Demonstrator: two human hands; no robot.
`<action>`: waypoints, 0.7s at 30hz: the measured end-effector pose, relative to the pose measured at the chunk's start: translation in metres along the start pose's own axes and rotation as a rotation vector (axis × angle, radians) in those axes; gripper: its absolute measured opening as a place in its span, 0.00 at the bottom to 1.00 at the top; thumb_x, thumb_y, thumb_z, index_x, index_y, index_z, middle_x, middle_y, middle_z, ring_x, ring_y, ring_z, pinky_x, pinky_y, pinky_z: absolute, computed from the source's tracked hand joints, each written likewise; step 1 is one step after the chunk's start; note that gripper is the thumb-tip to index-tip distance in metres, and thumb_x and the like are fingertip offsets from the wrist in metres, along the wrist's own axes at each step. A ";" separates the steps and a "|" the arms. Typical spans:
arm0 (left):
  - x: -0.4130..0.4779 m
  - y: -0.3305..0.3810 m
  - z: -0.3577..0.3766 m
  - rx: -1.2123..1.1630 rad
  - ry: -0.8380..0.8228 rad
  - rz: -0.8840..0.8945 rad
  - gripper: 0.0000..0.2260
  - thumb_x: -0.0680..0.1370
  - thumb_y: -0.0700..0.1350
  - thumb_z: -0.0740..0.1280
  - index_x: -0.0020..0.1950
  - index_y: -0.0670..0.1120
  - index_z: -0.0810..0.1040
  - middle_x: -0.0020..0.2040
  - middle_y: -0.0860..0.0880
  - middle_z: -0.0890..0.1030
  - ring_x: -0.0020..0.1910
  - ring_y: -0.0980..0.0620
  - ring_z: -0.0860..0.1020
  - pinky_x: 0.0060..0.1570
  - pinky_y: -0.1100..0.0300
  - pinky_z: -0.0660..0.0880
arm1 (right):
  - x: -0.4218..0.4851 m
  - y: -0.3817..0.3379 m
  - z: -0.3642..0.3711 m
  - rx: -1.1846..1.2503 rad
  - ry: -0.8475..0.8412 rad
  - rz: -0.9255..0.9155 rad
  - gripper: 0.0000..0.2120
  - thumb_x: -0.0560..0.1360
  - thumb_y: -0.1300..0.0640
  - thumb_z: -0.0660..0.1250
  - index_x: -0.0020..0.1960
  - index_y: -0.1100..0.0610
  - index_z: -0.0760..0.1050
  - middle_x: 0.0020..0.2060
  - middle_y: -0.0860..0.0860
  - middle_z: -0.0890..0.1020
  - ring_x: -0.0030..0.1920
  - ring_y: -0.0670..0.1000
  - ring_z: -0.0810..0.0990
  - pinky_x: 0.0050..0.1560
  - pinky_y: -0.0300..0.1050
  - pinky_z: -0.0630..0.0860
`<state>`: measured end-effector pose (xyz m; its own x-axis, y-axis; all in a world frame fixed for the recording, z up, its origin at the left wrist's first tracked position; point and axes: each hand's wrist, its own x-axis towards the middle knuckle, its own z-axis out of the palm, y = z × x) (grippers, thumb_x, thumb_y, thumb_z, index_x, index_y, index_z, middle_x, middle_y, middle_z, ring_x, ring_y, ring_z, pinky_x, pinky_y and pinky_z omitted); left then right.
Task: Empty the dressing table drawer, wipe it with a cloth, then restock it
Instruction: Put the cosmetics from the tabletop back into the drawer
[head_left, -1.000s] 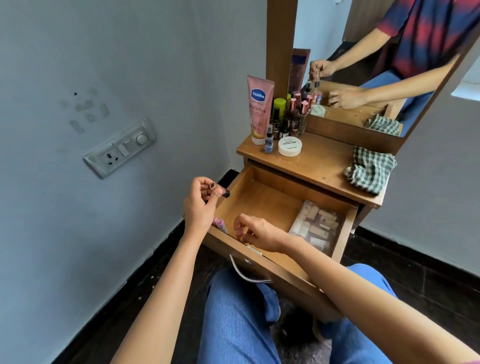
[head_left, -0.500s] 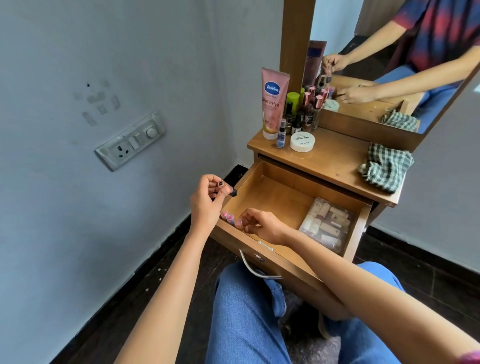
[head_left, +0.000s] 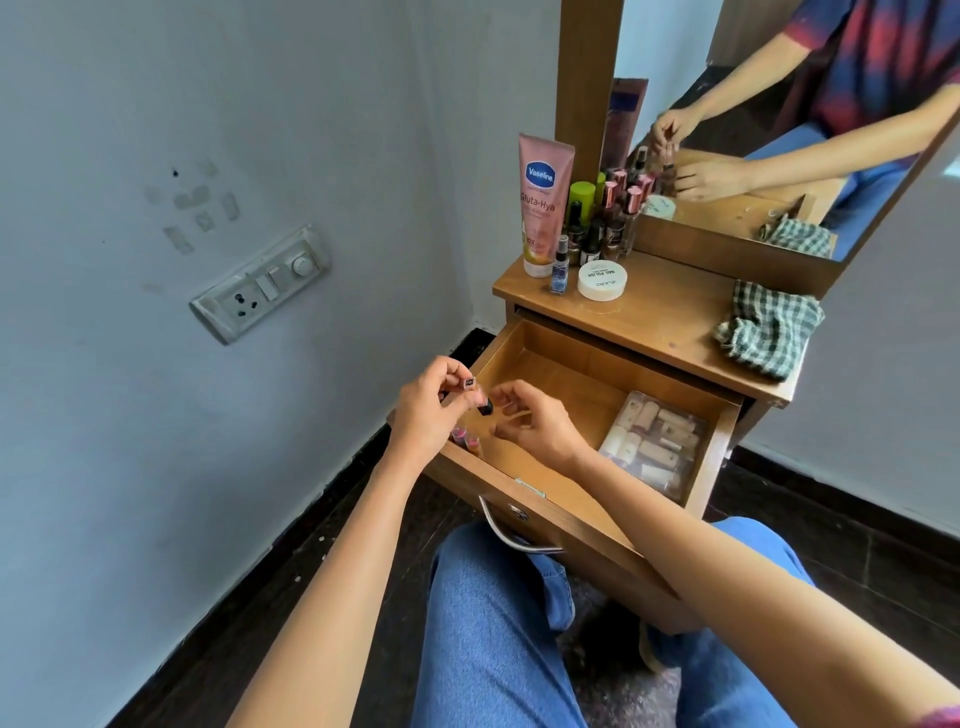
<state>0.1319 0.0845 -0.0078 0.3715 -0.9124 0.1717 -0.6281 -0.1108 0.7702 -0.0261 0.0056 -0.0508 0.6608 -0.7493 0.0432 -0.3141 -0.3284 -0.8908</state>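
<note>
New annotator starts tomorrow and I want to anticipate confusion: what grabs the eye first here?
The left-hand grip pinching small tubes over the near left corner of the open drawer, with the right-hand grip close beside it. Next come the pink Vaseline tube standing at the tabletop's left and the checked cloth crumpled at its right.

both my bare forearms reach forward and angle in toward each other, hands nearly meeting. my left hand (head_left: 431, 410) is raised, wrist bent, thumb and fingertips pinching a tube (head_left: 469, 383) at its top. my right hand (head_left: 535, 426) sits just beside it, back up, fingers loosely curled toward the left fingertips and blurred. i see nothing held in it, and can't tell if it touches.
</note>
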 end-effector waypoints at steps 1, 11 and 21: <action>-0.001 0.004 0.001 0.023 -0.028 0.007 0.09 0.74 0.47 0.72 0.49 0.52 0.74 0.45 0.56 0.80 0.42 0.61 0.77 0.32 0.75 0.71 | 0.000 -0.003 -0.002 -0.010 0.008 -0.031 0.17 0.73 0.61 0.72 0.59 0.54 0.74 0.52 0.46 0.78 0.50 0.45 0.78 0.48 0.34 0.77; -0.008 0.007 0.004 -0.010 0.086 -0.049 0.08 0.78 0.49 0.67 0.55 0.49 0.76 0.46 0.55 0.80 0.38 0.59 0.79 0.31 0.72 0.72 | -0.007 0.022 -0.002 -0.347 -0.191 -0.064 0.09 0.72 0.62 0.72 0.52 0.58 0.80 0.46 0.51 0.80 0.45 0.49 0.79 0.47 0.41 0.77; -0.008 -0.008 0.003 0.033 0.096 -0.061 0.09 0.78 0.48 0.66 0.56 0.48 0.76 0.47 0.55 0.78 0.44 0.60 0.76 0.37 0.77 0.70 | -0.006 0.026 0.010 -0.300 -0.240 -0.031 0.14 0.72 0.68 0.70 0.56 0.60 0.77 0.44 0.47 0.79 0.43 0.42 0.78 0.39 0.23 0.72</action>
<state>0.1314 0.0915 -0.0170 0.4724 -0.8619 0.1844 -0.6239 -0.1793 0.7607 -0.0315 0.0078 -0.0785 0.8028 -0.5919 -0.0712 -0.4536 -0.5289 -0.7172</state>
